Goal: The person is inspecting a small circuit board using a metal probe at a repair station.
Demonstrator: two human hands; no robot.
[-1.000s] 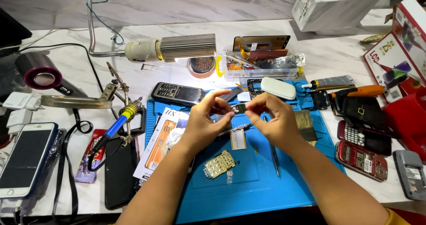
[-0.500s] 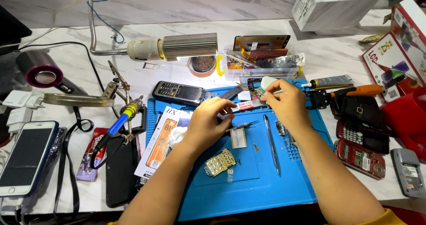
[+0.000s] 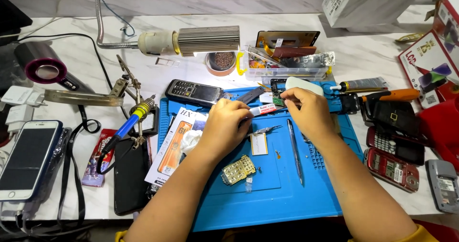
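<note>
My left hand [image 3: 227,122] grips a small white tube with a red label [image 3: 262,110] above the blue work mat [image 3: 287,199]. My right hand [image 3: 308,110] has its fingertips pinched together just past the tube's tip, beside a small green circuit board [image 3: 277,100]. Whether they hold anything is hidden. Under the hands lie tweezers [image 3: 267,129], a small pale rectangular part [image 3: 259,144], a gold keypad board [image 3: 238,169] and a metal pry tool [image 3: 295,151].
A black bar phone [image 3: 193,91] and a lit lamp head [image 3: 191,40] sit behind the mat. A blue-handled soldering iron [image 3: 126,127], a clamp stand and a smartphone [image 3: 26,158] are on the left. Red phones [image 3: 392,165], a screwdriver [image 3: 389,96] and boxes crowd the right.
Both hands have moved from the mat's middle toward its far edge. The white tube is now in my left hand, and my right hand has come up to its tip.
</note>
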